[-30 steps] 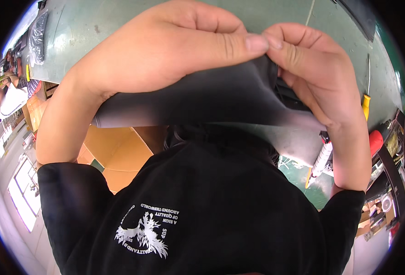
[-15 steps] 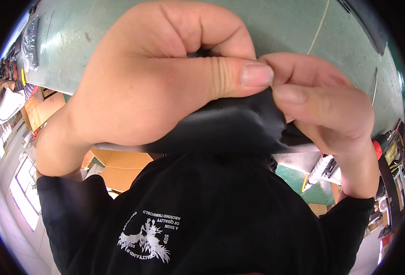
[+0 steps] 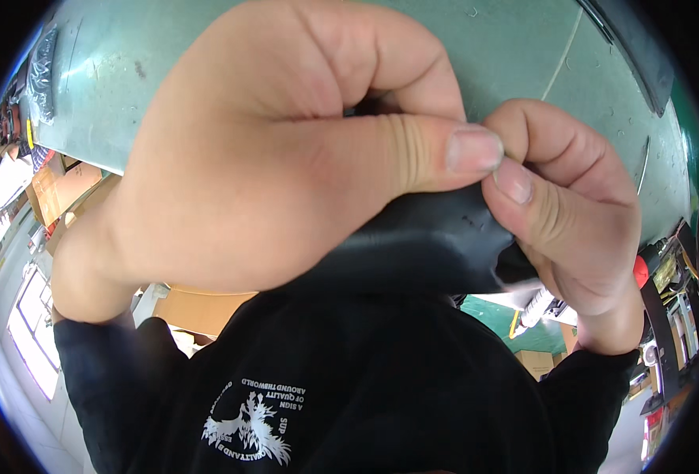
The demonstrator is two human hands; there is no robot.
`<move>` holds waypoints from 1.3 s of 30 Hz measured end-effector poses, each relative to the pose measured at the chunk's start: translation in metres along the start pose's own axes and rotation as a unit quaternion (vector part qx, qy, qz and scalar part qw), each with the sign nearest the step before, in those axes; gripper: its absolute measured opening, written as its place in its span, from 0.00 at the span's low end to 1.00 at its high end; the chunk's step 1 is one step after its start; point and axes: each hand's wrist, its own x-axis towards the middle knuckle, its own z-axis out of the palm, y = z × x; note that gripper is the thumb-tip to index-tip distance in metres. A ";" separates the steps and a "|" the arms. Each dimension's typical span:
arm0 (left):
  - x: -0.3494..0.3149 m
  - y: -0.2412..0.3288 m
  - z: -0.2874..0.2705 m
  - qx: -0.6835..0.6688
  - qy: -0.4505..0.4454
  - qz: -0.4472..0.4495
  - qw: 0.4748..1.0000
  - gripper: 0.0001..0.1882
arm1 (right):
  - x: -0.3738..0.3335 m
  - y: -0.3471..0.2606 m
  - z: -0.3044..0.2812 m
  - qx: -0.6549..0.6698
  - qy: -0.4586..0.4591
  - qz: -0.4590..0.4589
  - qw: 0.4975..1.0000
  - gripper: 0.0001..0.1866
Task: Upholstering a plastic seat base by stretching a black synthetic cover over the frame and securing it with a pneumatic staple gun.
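Observation:
Close in front of my chest, both hands pinch a smooth, glossy black piece of sheet-like material (image 3: 420,241), which looks rolled or folded over. My left hand (image 3: 286,166) is closed, its thumb pressing the upper edge of the piece against bent fingers. At the right end, my right hand (image 3: 574,201) is also closed, thumb against curled forefinger, gripping the edge right beside the left thumb tip. The two thumbs nearly touch. Below the right fingers the piece's end looks uneven, with a dark hollow. Much of its left part lies behind my left hand.
A green work surface (image 3: 167,55) stretches out beyond my hands. At its far right lies a long dark object (image 3: 630,47); a clear plastic-wrapped bundle (image 3: 43,75) sits at the far left. Cardboard boxes (image 3: 65,186) stand at the left, near a partly visible person (image 3: 9,178).
Both hands and the black piece sit slightly lower in view. My thumbs have come closer together at the piece's edge, the left thumb having shifted right.

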 end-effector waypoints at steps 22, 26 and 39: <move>0.001 0.007 -0.012 0.072 -0.035 -0.163 0.983 0.09 | 0.009 0.004 0.026 -0.226 0.117 -0.038 0.966 0.11; -0.009 0.005 -0.018 0.308 0.000 0.220 0.926 0.09 | 0.007 0.022 0.029 -0.270 0.164 -0.077 0.946 0.09; -0.040 -0.002 0.020 0.384 -0.037 0.219 0.896 0.15 | 0.003 0.040 0.034 -0.370 0.139 -0.075 0.916 0.09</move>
